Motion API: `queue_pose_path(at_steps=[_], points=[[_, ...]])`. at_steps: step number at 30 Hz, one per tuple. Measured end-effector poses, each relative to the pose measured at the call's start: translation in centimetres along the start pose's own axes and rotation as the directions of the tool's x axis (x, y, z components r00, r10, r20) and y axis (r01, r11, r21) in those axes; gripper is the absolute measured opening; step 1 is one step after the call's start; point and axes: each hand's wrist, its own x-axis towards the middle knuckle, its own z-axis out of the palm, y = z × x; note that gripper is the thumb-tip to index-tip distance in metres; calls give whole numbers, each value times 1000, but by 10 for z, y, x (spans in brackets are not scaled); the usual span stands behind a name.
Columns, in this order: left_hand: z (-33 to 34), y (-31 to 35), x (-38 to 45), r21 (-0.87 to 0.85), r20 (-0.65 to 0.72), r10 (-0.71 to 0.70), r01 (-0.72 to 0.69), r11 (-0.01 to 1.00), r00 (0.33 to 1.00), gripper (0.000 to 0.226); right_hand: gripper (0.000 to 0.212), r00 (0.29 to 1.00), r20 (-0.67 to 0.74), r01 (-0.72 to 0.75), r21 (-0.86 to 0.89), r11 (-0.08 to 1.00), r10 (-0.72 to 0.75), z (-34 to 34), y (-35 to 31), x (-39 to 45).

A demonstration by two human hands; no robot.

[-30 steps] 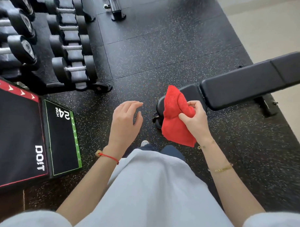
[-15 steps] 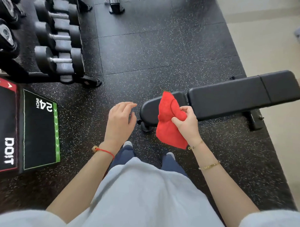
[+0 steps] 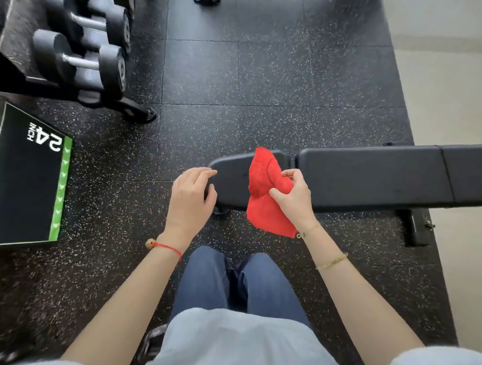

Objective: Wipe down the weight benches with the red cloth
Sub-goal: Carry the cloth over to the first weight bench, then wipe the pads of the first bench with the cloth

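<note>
**Head view: cloth in hand, wiping not yet begun**

The right hand [image 3: 294, 196] pinches the red cloth [image 3: 266, 194] between thumb and curled fingers, holding it bunched and hanging just over the near end of the weight bench [image 3: 371, 176]. The cloth's upper part overlaps the short seat pad in this view; whether it touches the pad or hangs slightly above cannot be told. The left hand [image 3: 191, 197] holds nothing, its fingers loosely curled beside the rounded tip of the seat pad, close to it and perhaps grazing it. The two hands are apart, with the pad's end between them.

The bench runs off to the right across the speckled rubber floor [image 3: 265, 82]. A dumbbell rack [image 3: 83, 51] stands at upper left and a plyo box [image 3: 27, 180] marked "24 inch" lies at left, both well apart from the bench.

By my reading the task is at its very start: the cloth is crumpled rather than flattened on the padding, and no wiped stretch shows. The whole of this bench, and any others out of view, seems left to do.
</note>
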Motion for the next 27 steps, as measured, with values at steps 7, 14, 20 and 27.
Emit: queue_pose_path(at_steps=[7,14,20,27], points=[[121,-54,16,32,-41,5,-3,999,999,34,34,999,-33,36,14,999,-36,42,96,72],[227,-110,35,56,-81,67,-62,996,994,36,36,978,-22,206,-58,977,-207,82,170,136],[283,-153,45,82,-184,124,-110,991,975,35,36,924,-120,343,-158,926,-363,81,204,183],[308,-163,50,69,-282,116,-100,993,952,31,50,746,-156,448,-602,661,-648,105,229,187]])
